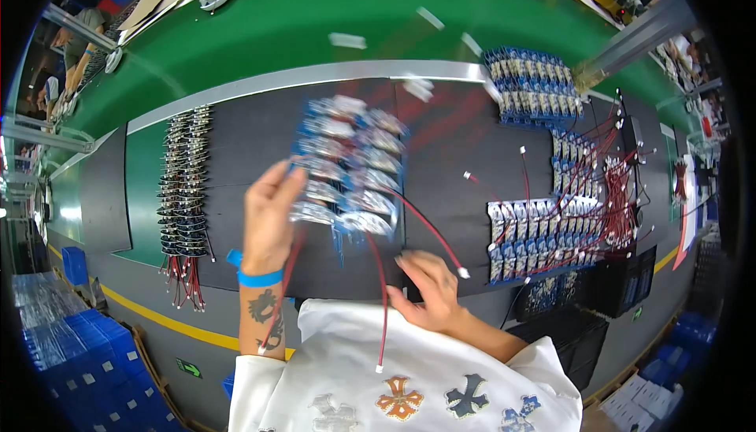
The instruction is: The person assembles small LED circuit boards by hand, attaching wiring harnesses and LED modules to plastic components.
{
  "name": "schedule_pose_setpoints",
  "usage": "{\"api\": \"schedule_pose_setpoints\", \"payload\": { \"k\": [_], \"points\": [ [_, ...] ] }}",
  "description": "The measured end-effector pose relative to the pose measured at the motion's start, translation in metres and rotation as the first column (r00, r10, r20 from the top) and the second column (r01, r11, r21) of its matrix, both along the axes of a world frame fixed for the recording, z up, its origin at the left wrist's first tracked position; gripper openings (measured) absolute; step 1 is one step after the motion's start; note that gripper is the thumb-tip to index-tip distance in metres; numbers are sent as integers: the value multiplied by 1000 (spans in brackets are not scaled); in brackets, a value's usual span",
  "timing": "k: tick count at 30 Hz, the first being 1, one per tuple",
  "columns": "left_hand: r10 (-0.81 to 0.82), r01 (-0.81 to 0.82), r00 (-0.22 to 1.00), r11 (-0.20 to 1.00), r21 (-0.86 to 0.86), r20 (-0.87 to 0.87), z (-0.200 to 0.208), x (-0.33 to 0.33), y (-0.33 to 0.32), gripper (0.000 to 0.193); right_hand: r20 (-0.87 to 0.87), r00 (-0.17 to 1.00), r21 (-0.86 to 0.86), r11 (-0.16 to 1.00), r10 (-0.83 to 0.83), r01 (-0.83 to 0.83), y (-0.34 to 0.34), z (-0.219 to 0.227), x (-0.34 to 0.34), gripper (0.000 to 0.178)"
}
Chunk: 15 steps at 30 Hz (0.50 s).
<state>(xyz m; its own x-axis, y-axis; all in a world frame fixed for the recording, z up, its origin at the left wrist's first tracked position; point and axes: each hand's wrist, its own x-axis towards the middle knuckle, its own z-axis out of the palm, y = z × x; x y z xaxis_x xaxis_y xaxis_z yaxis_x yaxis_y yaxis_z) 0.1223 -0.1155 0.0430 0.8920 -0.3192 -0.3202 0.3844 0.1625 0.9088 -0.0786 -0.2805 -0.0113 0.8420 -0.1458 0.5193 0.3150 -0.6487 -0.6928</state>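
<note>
White cloth of the wearer's shirt (339, 326) fills the lower middle of the frame, nearest the camera. Just above it, the left hand (268, 203) grips the left edge of a blue-and-silver panel of circuit boards (350, 164) between thumb and fingers; the panel, blurred, is near the centre of the frame in front of a black mat (453, 156). Its loose wires get in the way: one crosses the left forearm below a blue wristband (260, 278), another hangs over the shirt, and a red-and-black one (429, 227) ends in a white plug close to the right hand (433, 282). That hand is empty as far as can be seen, fingers loosely bent and thumb apart; whether it touches the mat's edge I cannot tell. Red streaks and blurred white pieces (417, 87) lie up and right of the panel.

At left, a tall row of boards (185, 184) stands with wires trailing below. At right are more board rows (543, 235), crossed by a tangle of red wires (618, 196), and a separate block of boards (531, 85) higher up. Black crates (630, 278) sit at lower right. Beyond a metal rail (315, 76) runs a green surface (276, 38); a metal post (642, 42) covers part of the upper right.
</note>
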Motion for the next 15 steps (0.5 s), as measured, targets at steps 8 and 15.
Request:
{"api": "schedule_pose_setpoints", "payload": {
  "k": [8, 15],
  "points": [
    [347, -308, 938, 857, -414, 22, 8, -10, 74, 30, -518, 854, -453, 863, -49, -226, -8, 16, 40, 109],
    [228, -230, 972, 892, -389, -53, -7, -48, 90, 34, -620, 780, -484, 824, -85, -295, -11, 31, 39, 108]
  ]
}}
